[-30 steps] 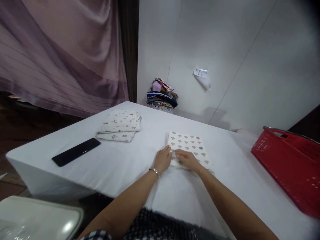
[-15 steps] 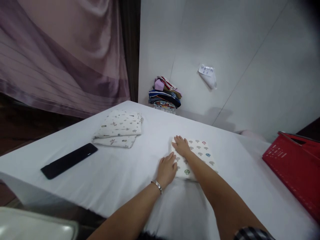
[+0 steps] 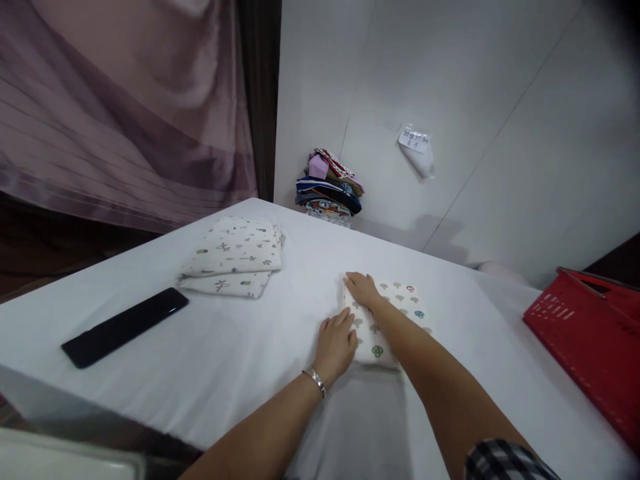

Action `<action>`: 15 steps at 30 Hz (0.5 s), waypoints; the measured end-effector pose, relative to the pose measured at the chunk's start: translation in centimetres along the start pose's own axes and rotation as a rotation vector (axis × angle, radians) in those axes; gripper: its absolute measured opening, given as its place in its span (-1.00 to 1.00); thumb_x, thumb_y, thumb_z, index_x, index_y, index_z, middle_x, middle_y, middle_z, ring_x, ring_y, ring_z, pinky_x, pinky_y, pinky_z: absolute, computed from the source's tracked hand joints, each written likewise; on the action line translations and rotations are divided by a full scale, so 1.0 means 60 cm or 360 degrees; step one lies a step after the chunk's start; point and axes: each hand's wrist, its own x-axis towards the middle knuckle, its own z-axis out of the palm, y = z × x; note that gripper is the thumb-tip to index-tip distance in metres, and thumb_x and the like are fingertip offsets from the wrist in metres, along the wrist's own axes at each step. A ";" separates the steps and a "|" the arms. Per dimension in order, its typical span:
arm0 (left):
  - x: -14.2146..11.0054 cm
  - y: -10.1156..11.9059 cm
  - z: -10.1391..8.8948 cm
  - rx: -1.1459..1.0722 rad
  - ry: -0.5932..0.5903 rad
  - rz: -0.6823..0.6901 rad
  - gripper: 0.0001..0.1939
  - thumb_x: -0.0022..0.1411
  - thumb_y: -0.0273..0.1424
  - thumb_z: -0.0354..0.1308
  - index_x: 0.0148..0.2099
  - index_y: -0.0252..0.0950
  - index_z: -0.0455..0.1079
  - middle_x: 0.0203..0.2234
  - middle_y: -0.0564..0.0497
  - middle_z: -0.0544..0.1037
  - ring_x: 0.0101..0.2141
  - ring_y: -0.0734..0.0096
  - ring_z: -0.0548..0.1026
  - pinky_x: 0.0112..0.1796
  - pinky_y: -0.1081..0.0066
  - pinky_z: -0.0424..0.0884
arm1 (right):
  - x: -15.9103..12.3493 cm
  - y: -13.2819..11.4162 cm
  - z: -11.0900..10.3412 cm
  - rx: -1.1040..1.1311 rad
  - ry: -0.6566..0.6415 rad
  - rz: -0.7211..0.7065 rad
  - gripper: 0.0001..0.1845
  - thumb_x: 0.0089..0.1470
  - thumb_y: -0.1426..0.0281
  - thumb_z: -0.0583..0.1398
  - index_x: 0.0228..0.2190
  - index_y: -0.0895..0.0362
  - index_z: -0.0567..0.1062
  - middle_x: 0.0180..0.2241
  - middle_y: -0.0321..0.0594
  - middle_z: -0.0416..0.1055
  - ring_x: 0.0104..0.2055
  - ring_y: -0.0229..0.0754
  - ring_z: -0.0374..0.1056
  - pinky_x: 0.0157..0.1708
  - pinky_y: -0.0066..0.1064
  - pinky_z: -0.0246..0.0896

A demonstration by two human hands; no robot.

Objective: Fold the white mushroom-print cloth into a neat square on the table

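Note:
A folded white cloth point(image 3: 379, 351) printed with small mushrooms, mostly grey with a few coloured, lies flat on the white-covered table point(image 3: 240, 347). My right hand point(image 3: 362, 289) is at its far left corner, the fingers together and bent over the edge. Nearer to me, my left hand point(image 3: 336, 343), with a silver bracelet at the wrist, rests on the near part of the same left edge. Its fingers are stretched out and slightly apart. My right forearm hides part of the mushroom cloth. To the left lies another folded white cloth point(image 3: 235, 250) with small plant prints.
A long black flat object point(image 3: 125, 327) lies at the table's left. A red plastic basket point(image 3: 585, 340) stands at the right edge. Behind the table, a stack of folded clothes point(image 3: 329, 190) sits by the wall, where a plastic pouch point(image 3: 417, 152) hangs. A pale stool-like surface point(image 3: 65, 457) is at lower left.
My right hand's fingers, spread flat on the cloth before, have drawn together and bent over its edge. My left hand stays at the left edge. The view has shifted slightly.

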 end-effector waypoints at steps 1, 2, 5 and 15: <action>0.000 0.000 0.000 -0.0004 -0.0003 -0.0005 -0.57 0.21 -0.42 -0.10 0.11 -0.20 0.28 0.17 -0.01 0.28 0.10 0.29 0.27 0.10 0.19 0.12 | 0.001 0.002 0.004 0.0027 0.0032 -0.0003 -0.56 0.23 0.22 -0.08 0.04 0.06 0.35 0.11 -0.15 0.29 0.19 -0.10 0.10 0.19 -0.05 -0.28; 0.000 -0.001 0.000 -0.0007 -0.0007 -0.0006 -0.57 0.21 -0.42 -0.10 0.11 -0.20 0.28 0.17 -0.01 0.28 0.10 0.28 0.27 0.10 0.19 0.12 | 0.001 0.005 0.007 0.0067 0.0096 -0.0007 -0.57 0.22 0.22 -0.07 0.02 0.06 0.37 0.09 -0.15 0.32 0.16 -0.11 0.14 0.19 -0.09 -0.23; 0.000 -0.001 0.001 -0.0018 0.0010 0.0002 -0.58 0.20 -0.43 -0.09 0.11 -0.18 0.29 0.17 0.01 0.28 0.11 0.28 0.26 0.11 0.18 0.12 | -0.002 0.020 0.007 0.0189 0.0406 -0.0025 -0.55 0.21 0.22 -0.07 -0.01 0.13 0.41 0.03 -0.09 0.37 0.12 -0.11 0.20 0.15 -0.18 -0.07; 0.022 -0.027 -0.008 -0.0452 0.0062 -0.0050 -0.59 0.26 -0.29 -0.09 0.11 -0.20 0.32 0.13 0.02 0.34 0.10 0.38 0.30 0.12 0.33 0.17 | -0.082 0.047 0.008 0.0334 0.0849 -0.0283 -0.65 0.12 0.29 0.03 -0.12 0.10 0.48 -0.07 -0.11 0.43 0.04 -0.08 0.26 0.10 -0.16 0.06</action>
